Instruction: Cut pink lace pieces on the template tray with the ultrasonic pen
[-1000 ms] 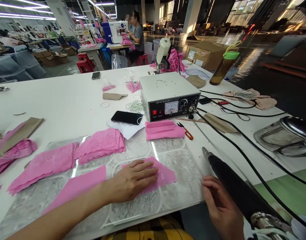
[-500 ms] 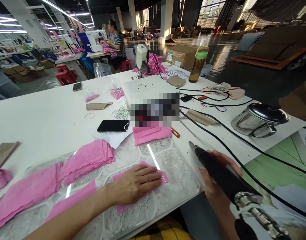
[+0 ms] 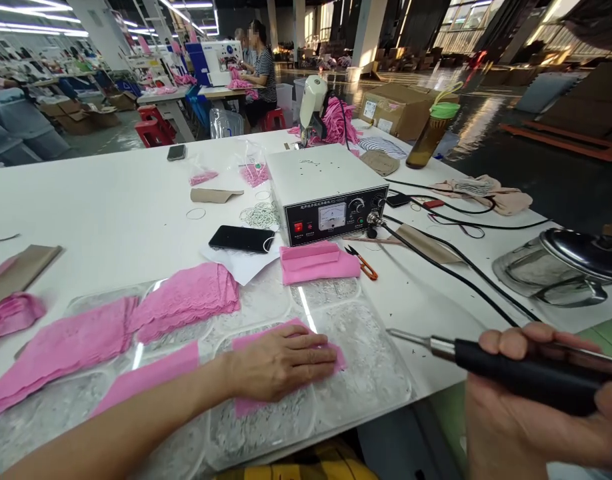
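My left hand [image 3: 283, 363] lies flat on a pink fabric piece [image 3: 249, 405], fingers stretched out, pressing it onto a clear-topped, marbled board [image 3: 356, 347]. Over the table's right front edge, my right hand [image 3: 526, 417] is wrapped around a black-handled tool [image 3: 511, 370] with a metal collar and thin pointed tip. That tip points left, apart from the fabric. A thin metal strip also shows by the right fingers; its kind is unclear. Left of my hand are another flat pink piece [image 3: 156, 377] and stacks of scalloped pink fabric [image 3: 191, 300].
Behind the board stand a white control box [image 3: 331, 177] with a meter, a folded pink cloth [image 3: 319, 263], orange thread snips [image 3: 363, 263] and a phone [image 3: 241, 239]. Black cables [image 3: 451, 273] cross the right side near a lidded glass mug [image 3: 541, 267]. A person [image 3: 263, 70] sits far back.
My right hand has turned the tool from a steep slant to nearly level and shifted right. The view has swung slightly left. My left hand remains flat on the pink fabric.
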Action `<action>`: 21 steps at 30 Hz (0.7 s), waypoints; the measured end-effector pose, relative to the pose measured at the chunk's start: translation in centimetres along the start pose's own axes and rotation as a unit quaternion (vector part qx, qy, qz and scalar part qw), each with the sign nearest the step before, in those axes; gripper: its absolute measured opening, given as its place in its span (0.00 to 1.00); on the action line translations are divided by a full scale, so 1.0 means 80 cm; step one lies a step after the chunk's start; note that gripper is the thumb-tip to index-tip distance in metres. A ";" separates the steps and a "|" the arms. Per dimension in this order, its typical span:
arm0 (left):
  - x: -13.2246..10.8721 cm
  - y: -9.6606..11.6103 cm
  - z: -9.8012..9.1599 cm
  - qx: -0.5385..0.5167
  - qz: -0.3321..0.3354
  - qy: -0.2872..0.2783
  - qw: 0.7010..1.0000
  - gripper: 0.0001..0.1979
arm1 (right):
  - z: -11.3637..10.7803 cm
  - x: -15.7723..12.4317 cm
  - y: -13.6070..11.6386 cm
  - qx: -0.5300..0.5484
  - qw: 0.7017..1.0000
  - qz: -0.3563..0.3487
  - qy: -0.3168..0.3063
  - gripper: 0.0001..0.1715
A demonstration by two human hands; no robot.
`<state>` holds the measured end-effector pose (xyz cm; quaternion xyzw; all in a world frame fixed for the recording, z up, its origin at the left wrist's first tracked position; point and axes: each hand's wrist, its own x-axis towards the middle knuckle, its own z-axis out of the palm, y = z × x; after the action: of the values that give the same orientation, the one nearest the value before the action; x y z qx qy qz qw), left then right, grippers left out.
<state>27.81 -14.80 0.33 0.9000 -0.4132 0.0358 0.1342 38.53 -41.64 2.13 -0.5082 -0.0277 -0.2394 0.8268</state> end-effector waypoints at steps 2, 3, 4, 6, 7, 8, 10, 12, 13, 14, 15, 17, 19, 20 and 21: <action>0.000 0.000 0.003 -0.006 0.006 0.009 1.000 0.19 | 0.003 -0.012 -0.013 -0.006 0.997 0.045 -0.058 0.10; 0.000 -0.001 0.005 -0.009 0.009 0.011 1.000 0.19 | 0.005 -0.017 -0.016 -0.006 0.995 0.058 -0.078 0.09; 0.000 -0.001 0.007 -0.011 0.011 0.010 1.000 0.19 | 0.007 -0.023 -0.017 0.001 0.993 0.064 -0.095 0.10; 0.000 -0.002 0.010 -0.009 0.017 0.006 1.000 0.19 | 0.011 -0.030 -0.015 0.022 0.989 0.071 -0.131 0.12; -0.001 -0.003 0.012 -0.007 0.019 0.003 1.000 0.19 | 0.012 -0.033 -0.013 0.034 0.985 0.075 -0.151 0.12; -0.001 -0.003 0.013 -0.004 0.020 -0.002 1.000 0.19 | 0.013 -0.034 -0.010 0.043 0.981 0.078 -0.170 0.13; -0.001 -0.004 0.014 -0.001 0.019 -0.010 1.000 0.19 | 0.012 -0.036 -0.005 0.050 0.974 0.084 -0.203 0.13; -0.001 -0.004 0.014 -0.002 0.019 -0.012 1.000 0.19 | 0.012 -0.037 -0.003 0.054 0.970 0.079 -0.224 0.13; 0.000 -0.004 0.015 -0.002 0.021 -0.011 1.000 0.19 | 0.012 -0.038 -0.002 0.054 0.969 0.077 -0.231 0.13; 0.000 -0.004 0.015 -0.003 0.025 -0.008 1.000 0.19 | 0.013 -0.039 -0.003 0.055 0.967 0.072 -0.237 0.13; 0.000 -0.003 0.015 -0.005 0.028 -0.005 1.000 0.18 | 0.014 -0.040 -0.003 0.055 0.966 0.070 -0.243 0.13; 0.001 -0.004 0.015 -0.008 0.029 -0.003 1.000 0.18 | 0.018 -0.041 -0.005 0.054 0.964 0.070 -0.252 0.12; 0.001 -0.004 0.015 -0.012 0.025 -0.003 1.000 0.18 | 0.021 -0.042 -0.006 0.056 0.962 0.073 -0.257 0.12; 0.001 -0.004 0.015 -0.014 0.025 -0.004 1.000 0.18 | 0.022 -0.043 -0.006 0.057 0.962 0.075 -0.258 0.12; 0.001 -0.004 0.015 -0.015 0.025 -0.003 1.000 0.18 | 0.024 -0.042 -0.005 0.059 0.961 0.076 -0.258 0.13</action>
<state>28.04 -15.01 -0.89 0.8873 -0.4366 0.0301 0.1455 35.72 -38.93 2.39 -0.5037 -0.2156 -0.0348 0.8358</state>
